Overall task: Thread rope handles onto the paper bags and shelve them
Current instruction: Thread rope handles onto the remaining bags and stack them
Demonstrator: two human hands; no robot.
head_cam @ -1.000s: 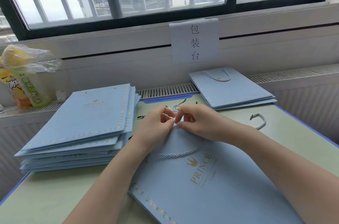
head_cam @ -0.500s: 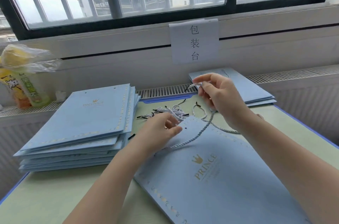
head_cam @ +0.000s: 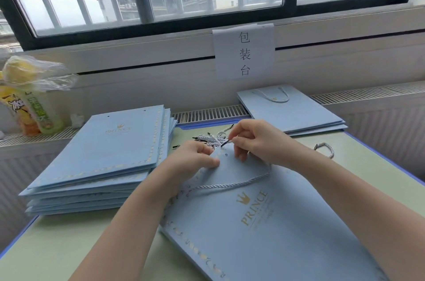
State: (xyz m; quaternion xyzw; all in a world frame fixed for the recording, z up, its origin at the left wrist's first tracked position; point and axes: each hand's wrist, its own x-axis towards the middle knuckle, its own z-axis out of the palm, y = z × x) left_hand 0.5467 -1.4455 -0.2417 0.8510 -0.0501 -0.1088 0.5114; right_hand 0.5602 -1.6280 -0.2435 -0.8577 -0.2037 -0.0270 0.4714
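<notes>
Right hand (head_cam: 255, 140) has dropped from its raised pull, pinching rope (head_cam: 232, 185) tip at the bag (head_cam: 264, 223) hole; left hand (head_cam: 193, 159) grips the bag's edge.

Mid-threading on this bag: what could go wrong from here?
1. The right hand pinches the rope by its black tip, just short of the punched hole; it could miss or tear the edge.
2. The left hand holds up the paper bag corner; creasing is possible.

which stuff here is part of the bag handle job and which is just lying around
Job: flat bag, rope with tip pinched by right hand, left hand holding the bag top, spare ropes, unthreaded stack, finished bags.
Lying about: drink bottle, paper sign.
</notes>
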